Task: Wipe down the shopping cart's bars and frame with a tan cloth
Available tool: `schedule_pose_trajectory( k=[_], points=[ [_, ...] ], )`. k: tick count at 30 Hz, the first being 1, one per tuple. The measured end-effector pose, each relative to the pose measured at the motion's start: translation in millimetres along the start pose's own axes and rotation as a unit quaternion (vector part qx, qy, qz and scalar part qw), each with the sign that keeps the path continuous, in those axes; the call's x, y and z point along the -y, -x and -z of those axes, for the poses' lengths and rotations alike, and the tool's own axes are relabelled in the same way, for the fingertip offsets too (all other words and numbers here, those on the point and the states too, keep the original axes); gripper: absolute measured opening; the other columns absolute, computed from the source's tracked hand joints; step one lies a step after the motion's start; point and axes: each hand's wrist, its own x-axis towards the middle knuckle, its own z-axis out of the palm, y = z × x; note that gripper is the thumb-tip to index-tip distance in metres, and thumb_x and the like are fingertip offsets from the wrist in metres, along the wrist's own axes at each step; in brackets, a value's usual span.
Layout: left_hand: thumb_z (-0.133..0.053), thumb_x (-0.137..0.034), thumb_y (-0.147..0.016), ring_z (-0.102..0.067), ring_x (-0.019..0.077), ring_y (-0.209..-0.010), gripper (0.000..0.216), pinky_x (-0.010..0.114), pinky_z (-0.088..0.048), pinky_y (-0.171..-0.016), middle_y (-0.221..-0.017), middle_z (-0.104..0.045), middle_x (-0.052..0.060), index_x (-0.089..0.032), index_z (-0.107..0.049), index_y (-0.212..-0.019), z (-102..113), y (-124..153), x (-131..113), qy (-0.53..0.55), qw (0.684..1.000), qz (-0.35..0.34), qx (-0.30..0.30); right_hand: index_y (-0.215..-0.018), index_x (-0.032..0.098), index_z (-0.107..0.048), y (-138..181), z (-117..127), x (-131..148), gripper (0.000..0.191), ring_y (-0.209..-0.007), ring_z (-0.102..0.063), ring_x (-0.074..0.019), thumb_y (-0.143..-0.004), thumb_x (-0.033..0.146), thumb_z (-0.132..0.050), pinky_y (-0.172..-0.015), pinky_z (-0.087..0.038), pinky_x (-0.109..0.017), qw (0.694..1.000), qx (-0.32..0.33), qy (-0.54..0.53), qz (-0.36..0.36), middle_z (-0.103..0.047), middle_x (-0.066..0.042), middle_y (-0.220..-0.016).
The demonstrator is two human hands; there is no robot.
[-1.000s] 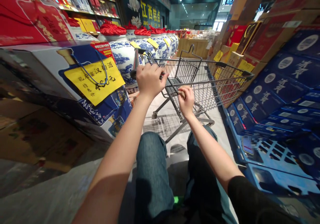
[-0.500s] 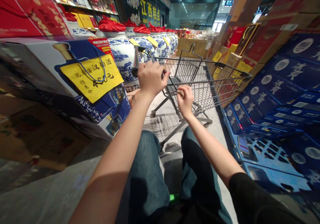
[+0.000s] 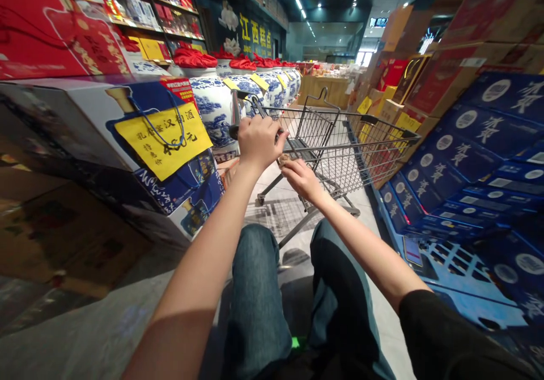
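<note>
My left hand (image 3: 259,140) is wrapped round the handle (image 3: 234,131) of a wire shopping cart (image 3: 361,153), which stands at an angle in front of me. Just right of and below it, my right hand (image 3: 301,177) is closed on a small crumpled brownish thing (image 3: 284,158), pinched at the fingertips. Its kind is too small to make out. It is close to the handle bar; whether it touches the bar I cannot tell. Grey wire shows through the cart's basket.
Boxes with a yellow price sign (image 3: 165,140) stand close on the left. Beyond them are blue-and-white jars (image 3: 212,105) with red cloth tops. Stacked blue boxes (image 3: 450,165) and a light-blue pallet (image 3: 467,298) line the right side. Pale floor (image 3: 289,204) shows under the cart.
My right hand has moved left along the cart with the brownish thing, from the right of the handle to beside my left hand. My left hand stays on the handle. The view has shifted slightly.
</note>
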Motion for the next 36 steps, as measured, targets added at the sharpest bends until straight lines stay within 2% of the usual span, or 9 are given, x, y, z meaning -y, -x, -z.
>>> schedule_pose_trajectory(
  k=[3,5,12,15,19,25,27,32,36],
  points=[
    [-0.057,-0.044,-0.095,-0.060,0.0360,-0.107,0.024,0.057,-0.037,-0.101,-0.097,-0.071,0.009,-0.025,-0.071,-0.091,-3.5,-0.9,3.5,0.016,1.000,-0.002,-0.004,-0.101,0.020,-0.071,22.9,3.4,-2.4,0.027,-0.097,-0.060,-0.0203,-0.101,0.017,-0.044,-0.085,-0.053,-0.035,0.999,0.023,-0.023,-0.015,-0.070,-0.010,-0.109],
    [-0.055,-0.044,-0.096,-0.061,0.0366,-0.104,0.025,0.057,-0.037,-0.100,-0.094,-0.072,0.010,-0.026,-0.072,-0.090,-6.1,-2.5,7.0,0.025,1.000,-0.009,-0.008,-0.101,0.021,-0.071,19.4,8.7,0.1,0.026,-0.095,-0.060,-0.0204,-0.100,0.019,-0.045,-0.082,-0.053,-0.034,0.999,0.020,-0.033,-0.019,-0.069,-0.009,-0.105],
    [-0.051,-0.021,-0.090,-0.066,0.0306,-0.093,0.035,0.047,-0.045,-0.088,-0.103,-0.073,0.010,-0.024,-0.069,-0.120,5.4,-6.1,21.8,0.074,0.996,-0.054,-0.010,-0.106,0.023,-0.069,-60.6,24.5,-3.8,0.021,-0.100,-0.060,-0.0217,-0.101,0.021,-0.049,-0.089,-0.053,-0.039,0.998,-0.050,-0.015,0.034,-0.070,-0.010,-0.112],
    [-0.054,-0.026,-0.093,-0.063,0.0311,-0.104,0.022,0.048,-0.044,-0.097,-0.110,-0.071,0.009,-0.027,-0.069,-0.109,18.7,0.4,38.4,0.093,0.994,-0.038,-0.037,-0.104,0.020,-0.069,-55.6,22.9,-7.6,0.022,-0.101,-0.062,-0.0221,-0.102,0.020,-0.047,-0.086,-0.056,-0.039,0.995,-0.024,0.003,0.094,-0.070,-0.013,-0.112],
    [-0.049,-0.036,-0.099,-0.061,0.0323,-0.107,0.022,0.051,-0.039,-0.105,-0.097,-0.070,0.009,-0.026,-0.064,-0.086,21.5,11.3,65.2,0.075,0.992,0.028,-0.099,-0.104,0.019,-0.069,-43.9,22.5,-9.8,0.024,-0.101,-0.062,-0.0210,-0.102,0.018,-0.045,-0.081,-0.058,-0.036,0.991,0.003,0.010,0.134,-0.071,-0.012,-0.106],
    [-0.041,-0.038,-0.104,-0.066,0.0267,-0.097,0.030,0.040,-0.049,-0.087,-0.097,-0.071,0.010,-0.024,-0.062,-0.086,8.6,12.4,73.0,0.166,0.978,0.020,-0.126,-0.113,0.024,-0.067,-113.3,26.3,-5.1,0.024,-0.107,-0.059,-0.0228,-0.103,0.022,-0.045,-0.093,-0.054,-0.043,0.997,-0.021,-0.031,0.070,-0.065,-0.010,-0.116],
    [-0.042,-0.040,-0.104,-0.067,0.0246,-0.089,0.031,0.038,-0.050,-0.081,-0.090,-0.070,0.008,-0.025,-0.062,-0.085,8.5,13.1,68.9,0.191,0.972,0.015,-0.138,-0.111,0.024,-0.067,-124.1,23.6,-3.2,0.025,-0.107,-0.059,-0.0230,-0.104,0.022,-0.044,-0.095,-0.054,-0.045,0.996,-0.021,-0.032,0.081,-0.065,-0.009,-0.117],
    [-0.047,-0.048,-0.104,-0.067,0.0211,-0.091,0.034,0.036,-0.052,-0.084,-0.091,-0.071,0.005,-0.027,-0.065,-0.085,4.7,16.3,62.4,0.293,0.942,0.050,-0.158,-0.103,0.021,-0.070,-87.1,15.2,-2.0,0.026,-0.094,-0.062,-0.0202,-0.103,0.021,-0.044,-0.086,-0.057,-0.041,0.983,0.005,0.009,0.184,-0.069,-0.010,-0.107],
    [-0.047,-0.057,-0.103,-0.068,0.0207,-0.089,0.038,0.036,-0.054,-0.083,-0.091,-0.071,0.005,-0.027,-0.064,-0.085,-5.1,15.3,61.9,0.341,0.918,0.103,-0.174,-0.107,0.020,-0.070,-81.9,23.6,-2.0,0.027,-0.095,-0.062,-0.0209,-0.104,0.020,-0.044,-0.079,-0.057,-0.038,0.982,0.024,0.013,0.188,-0.071,-0.011,-0.107]
  ],
)
